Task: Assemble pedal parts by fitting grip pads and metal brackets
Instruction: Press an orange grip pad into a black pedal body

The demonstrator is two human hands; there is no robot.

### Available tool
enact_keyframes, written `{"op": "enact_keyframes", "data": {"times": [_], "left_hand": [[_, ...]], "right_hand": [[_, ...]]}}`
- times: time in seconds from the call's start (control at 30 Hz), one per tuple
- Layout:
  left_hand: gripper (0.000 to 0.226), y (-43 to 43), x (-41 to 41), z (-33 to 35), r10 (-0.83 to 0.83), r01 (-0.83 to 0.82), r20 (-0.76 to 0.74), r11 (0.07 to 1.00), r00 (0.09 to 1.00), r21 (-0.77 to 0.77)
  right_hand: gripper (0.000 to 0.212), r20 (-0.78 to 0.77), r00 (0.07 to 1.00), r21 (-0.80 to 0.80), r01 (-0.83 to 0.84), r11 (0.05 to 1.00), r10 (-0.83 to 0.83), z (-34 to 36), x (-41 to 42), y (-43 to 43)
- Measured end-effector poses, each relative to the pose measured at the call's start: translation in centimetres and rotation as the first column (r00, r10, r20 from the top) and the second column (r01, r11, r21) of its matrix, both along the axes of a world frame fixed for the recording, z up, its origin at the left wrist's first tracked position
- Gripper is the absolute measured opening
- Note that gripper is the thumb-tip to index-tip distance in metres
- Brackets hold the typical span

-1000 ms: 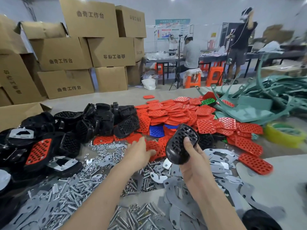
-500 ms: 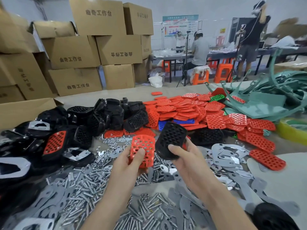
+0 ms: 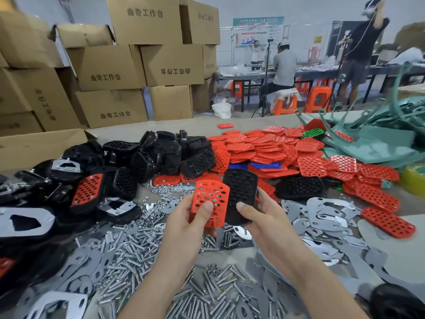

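The pad-fitting step seems to be the one in hand. A red grip pad [image 3: 210,199] is pinched in the left hand [image 3: 190,224], with the thumb laid on its holed face and the fingers curled behind it. A black pedal body [image 3: 241,192] is gripped in the right hand [image 3: 264,223], with the thumb on the front and the fingers wrapped round the back. Both parts are held up above the table [image 3: 128,128], side by side. Their long edges are touching or very close, but which cannot be told. The pad is not yet seated on the black body. For the next move, the red pad probably has to be laid flat over the holed face of the black body. The wide ends have to be matched and the holes lined up, and then the pad has to be pressed in until it sits level. A firm grip on the black body is needed so that it is not pushed away. After that a metal bracket is likely called for. Metal brackets [image 3: 322,212] are spread just to the right, bolts [image 3: 128,249] are piled below the hands, and more red pads [image 3: 264,148] are heaped behind.
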State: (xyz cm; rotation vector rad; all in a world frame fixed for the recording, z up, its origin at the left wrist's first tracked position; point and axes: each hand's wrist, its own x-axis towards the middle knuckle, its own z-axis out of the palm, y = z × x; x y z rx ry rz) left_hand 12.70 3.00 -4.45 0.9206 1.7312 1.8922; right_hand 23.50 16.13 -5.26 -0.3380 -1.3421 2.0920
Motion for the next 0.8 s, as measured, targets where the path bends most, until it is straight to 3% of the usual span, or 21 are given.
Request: {"op": "enact_keyframes", "data": {"times": [0.3, 0.43, 0.57, 0.7, 0.8], "left_hand": [[0.015, 0.10, -0.29, -0.04, 0.089, -0.093, 0.072, 0.995, 0.993, 0.046], [0.022, 0.10, -0.54, 0.26, 0.113, -0.148, 0.261, 0.982, 0.959, 0.118], [0.015, -0.05, -0.57, 0.51, 0.077, -0.146, 0.380, 0.977, 0.922, 0.155], [0.018, -0.05, -0.54, 0.54, 0.064, -0.141, 0.407, 0.977, 0.911, 0.162], [0.022, 0.07, -0.52, 0.38, 0.072, -0.131, 0.340, 0.979, 0.938, 0.156]], "right_hand": [[0.043, -0.035, 0.999, -0.015, -0.029, 0.999, 0.029, -0.22, 0.00, -0.13], [0.043, -0.036, 0.998, -0.063, -0.046, 0.997, 0.044, -0.06, -0.02, -0.08], [0.045, -0.033, 0.998, -0.118, -0.060, 0.991, 0.056, 0.12, 0.04, 0.16], [0.046, -0.032, 0.998, -0.187, -0.063, 0.980, 0.058, 0.28, 0.06, 0.40], [0.045, -0.043, 0.997, -0.210, -0.069, 0.975, 0.061, 0.45, 0.08, 0.25]]}}
